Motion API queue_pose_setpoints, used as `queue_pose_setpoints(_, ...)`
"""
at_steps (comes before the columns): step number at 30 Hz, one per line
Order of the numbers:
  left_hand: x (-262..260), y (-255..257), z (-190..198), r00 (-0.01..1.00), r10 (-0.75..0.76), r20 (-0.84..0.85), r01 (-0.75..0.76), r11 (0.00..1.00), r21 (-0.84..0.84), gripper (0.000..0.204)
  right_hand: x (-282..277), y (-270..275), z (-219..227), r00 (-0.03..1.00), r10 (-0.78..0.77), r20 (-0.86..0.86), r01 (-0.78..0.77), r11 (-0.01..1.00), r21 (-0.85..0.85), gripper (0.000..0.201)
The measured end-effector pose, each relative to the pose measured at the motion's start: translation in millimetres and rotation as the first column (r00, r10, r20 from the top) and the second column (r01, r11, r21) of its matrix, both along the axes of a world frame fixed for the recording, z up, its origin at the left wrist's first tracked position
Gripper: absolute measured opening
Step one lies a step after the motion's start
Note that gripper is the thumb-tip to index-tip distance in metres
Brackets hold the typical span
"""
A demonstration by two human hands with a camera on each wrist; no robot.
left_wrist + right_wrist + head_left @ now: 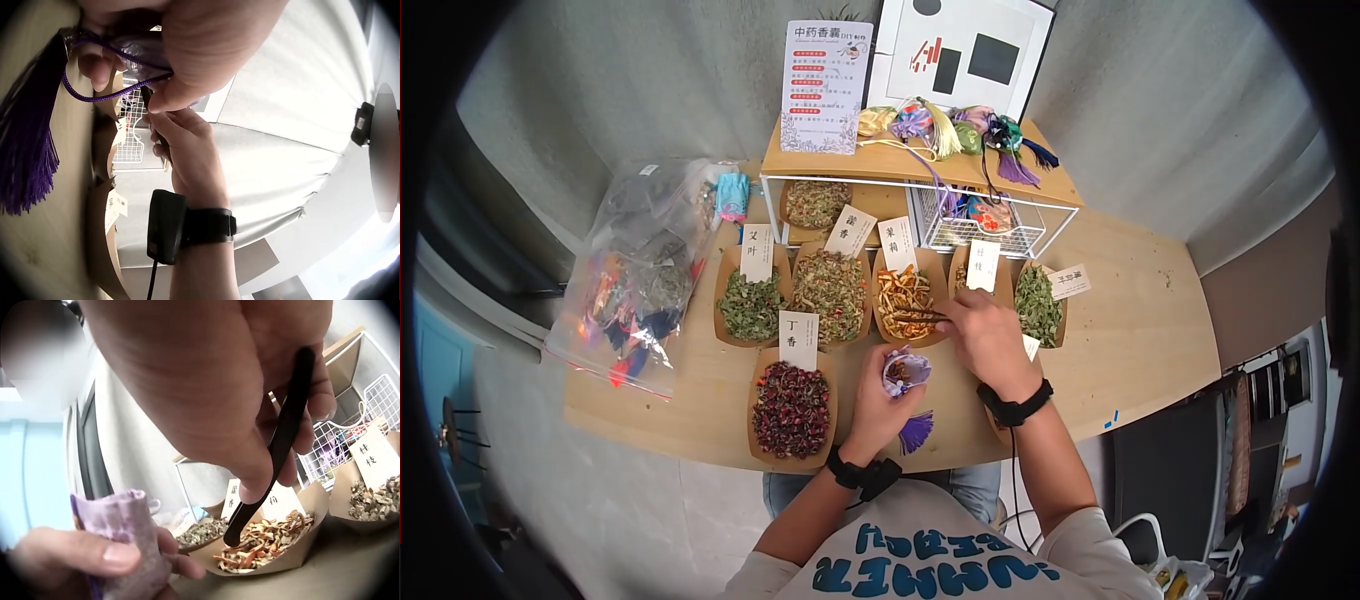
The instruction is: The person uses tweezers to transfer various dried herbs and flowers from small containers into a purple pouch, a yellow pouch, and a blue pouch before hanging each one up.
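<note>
My left hand (880,395) grips a small lilac pouch (128,522) with its mouth facing up and bits of dried herb inside. From the pouch hang a purple cord (94,99) and a purple tassel (916,432). In my right hand (992,335) are long dark tweezers (284,434), pinched between thumb and fingers. Their tips are right over the orange-brown dried strips (265,544), which fill a paper tray (948,268) just beyond the pouch. A label card (897,245) stands at the back of that tray.
Dark red dried buds (792,408) fill a tray left of the pouch. Trays of green leaves (750,308) and mixed herbs (830,297) stand further back. Behind them is a wooden shelf (800,168) bearing finished sachets (912,120). A clear plastic bag (635,270) lies at the left.
</note>
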State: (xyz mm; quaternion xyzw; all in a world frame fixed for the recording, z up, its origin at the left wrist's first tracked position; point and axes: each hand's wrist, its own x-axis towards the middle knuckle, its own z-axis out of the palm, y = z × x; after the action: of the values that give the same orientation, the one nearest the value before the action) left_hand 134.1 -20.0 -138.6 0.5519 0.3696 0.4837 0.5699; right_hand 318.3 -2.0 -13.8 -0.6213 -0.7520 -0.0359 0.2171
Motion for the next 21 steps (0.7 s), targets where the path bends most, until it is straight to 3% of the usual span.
queue_pose_setpoints(5, 0.2, 0.2, -2.1, 0.999, 0.020, -0.036, -0.019, 1.000, 0.022, 0.048, -0.8, 11.1, -8.5, 0.982, 0.003, 0.186, 0.000, 1.000, -0.016, 0.012)
queue_pose_setpoints(12, -0.1, 0.2, -1.9, 0.999, 0.022, -0.027, -0.021, 1.000, 0.022, 0.049, 6.0, 9.0, -21.1, 0.982, 0.012, 0.187, -0.016, 1.000, 0.016, 0.009)
queue_pose_setpoints(15, 0.0, -0.3, 2.8, 0.997, 0.069, -0.019, -0.068, 0.997, 0.035, 0.052, 10.2, 1.6, -23.9, 0.996, -0.063, 0.059, 0.062, 0.998, 0.012, 0.008)
queue_pose_setpoints(17, -0.6, -0.1, 5.0, 0.997, 0.076, 0.000, -0.076, 0.997, -0.023, 0.057, 16.6, -3.4, -25.5, 0.976, -0.113, -0.184, 0.130, 0.988, 0.078, 0.010)
queue_pose_setpoints(18, -0.5, 0.1, 5.3, 0.997, 0.077, 0.000, -0.077, 0.997, -0.024, 0.057, 20.4, -8.2, -22.5, 0.977, -0.112, -0.183, 0.128, 0.989, 0.076, 0.010)
queue_pose_setpoints(20, -0.6, 0.2, 5.8, 0.997, 0.079, 0.000, -0.079, 0.997, 0.007, 0.059, 22.6, -22.1, -3.3, 0.915, -0.011, -0.404, 0.031, 0.999, 0.044, 0.011)
queue_pose_setpoints(21, -0.8, 0.0, 6.2, 0.997, 0.081, 0.000, -0.081, 0.997, 0.003, 0.059, 21.6, -32.2, 4.3, 0.903, 0.019, -0.428, -0.006, 1.000, 0.030, 0.014)
